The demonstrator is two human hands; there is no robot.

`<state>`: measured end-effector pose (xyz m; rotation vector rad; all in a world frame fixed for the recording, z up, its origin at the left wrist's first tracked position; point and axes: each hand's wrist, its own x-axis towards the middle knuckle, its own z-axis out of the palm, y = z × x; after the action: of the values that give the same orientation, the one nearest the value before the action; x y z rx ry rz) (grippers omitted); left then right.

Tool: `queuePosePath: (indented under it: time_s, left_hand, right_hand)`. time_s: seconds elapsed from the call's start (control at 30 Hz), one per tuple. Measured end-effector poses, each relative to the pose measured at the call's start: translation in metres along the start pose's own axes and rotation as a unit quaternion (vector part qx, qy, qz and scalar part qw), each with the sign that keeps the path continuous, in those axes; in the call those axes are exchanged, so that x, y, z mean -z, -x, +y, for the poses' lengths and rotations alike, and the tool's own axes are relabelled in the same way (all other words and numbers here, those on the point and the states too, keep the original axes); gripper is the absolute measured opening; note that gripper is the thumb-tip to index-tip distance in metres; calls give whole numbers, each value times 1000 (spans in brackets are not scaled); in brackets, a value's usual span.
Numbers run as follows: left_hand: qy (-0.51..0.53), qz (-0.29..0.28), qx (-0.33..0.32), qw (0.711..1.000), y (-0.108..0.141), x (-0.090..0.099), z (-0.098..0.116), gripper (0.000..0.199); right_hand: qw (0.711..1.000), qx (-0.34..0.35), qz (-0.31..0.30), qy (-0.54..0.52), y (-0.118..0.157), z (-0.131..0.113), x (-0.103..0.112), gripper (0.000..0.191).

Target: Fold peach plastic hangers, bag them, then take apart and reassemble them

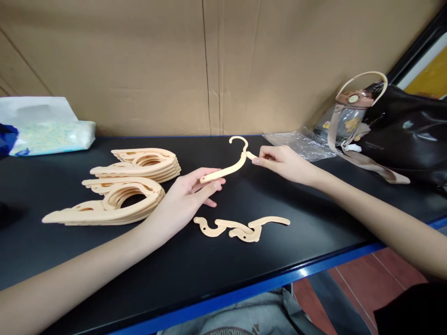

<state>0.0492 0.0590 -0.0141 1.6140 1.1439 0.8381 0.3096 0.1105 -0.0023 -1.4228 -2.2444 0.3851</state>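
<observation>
A cream plastic hanger with its hook pointing up is held above the black table between both hands. My left hand grips the end of its long arm between thumb and fingers. The short right part of the hanger is pinched in the fingertips of my right hand. Below them, loose cream hanger pieces lie on the table, some overlapping. Left of my left hand sit two stacks of folded cream hangers, a rear stack and a front stack.
A pack of tissues lies at the back left of the black table. Clear plastic wrap, a strapped bottle and a black bag are at the back right. Cardboard stands behind.
</observation>
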Motion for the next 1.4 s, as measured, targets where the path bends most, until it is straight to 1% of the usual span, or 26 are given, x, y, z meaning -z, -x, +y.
queuePosePath:
  time_s: [0.1,0.2,0.3,0.37,0.47,0.53,0.63,0.7,0.8,0.97,1.13,1.3,1.4]
  left_hand:
    - [-121,38,-30,991,-1,3,-8,44]
    - [-210,44,-67,974,-3,5,-16,48]
    - [-266,27,-118,956,-4,5,-21,37]
    - [-286,17,-135,949,-4,4,-21,32]
    - [-301,-1,-146,943,-2,2,-19,30]
    - [-314,-14,-150,937,0,1,-17,30]
    - [-346,-27,-165,923,3,-1,-13,32]
    - [-363,-35,-178,914,6,-2,-10,35]
    - [-371,-45,-187,908,9,-2,-4,36]
    - [-371,-76,-203,903,12,-4,1,36]
    - [-365,-87,-211,903,13,-5,-1,34]
    - [-340,-100,-216,910,15,-2,-1,34]
    - [-336,-105,-227,908,18,0,1,35]
  right_hand:
    - [999,-29,24,36,-4,8,0,40]
    - [997,-56,17,55,-4,10,0,41]
    - [994,-79,5,75,-4,13,1,37]
    - [992,-83,5,93,-6,16,3,34]
    - [988,-86,2,125,-8,19,8,29]
    - [984,-95,-12,152,-8,20,11,25]
    - [977,-104,-29,186,-5,17,14,20]
    - [974,-93,-36,201,-3,16,16,17]
    - [974,-72,-48,209,-1,15,18,16]
    - [979,-48,-58,191,1,15,24,15]
    - [979,-31,-82,185,4,10,30,21]
    - [969,-52,-100,218,7,5,32,23]
    - [958,-79,-85,262,9,1,33,18]
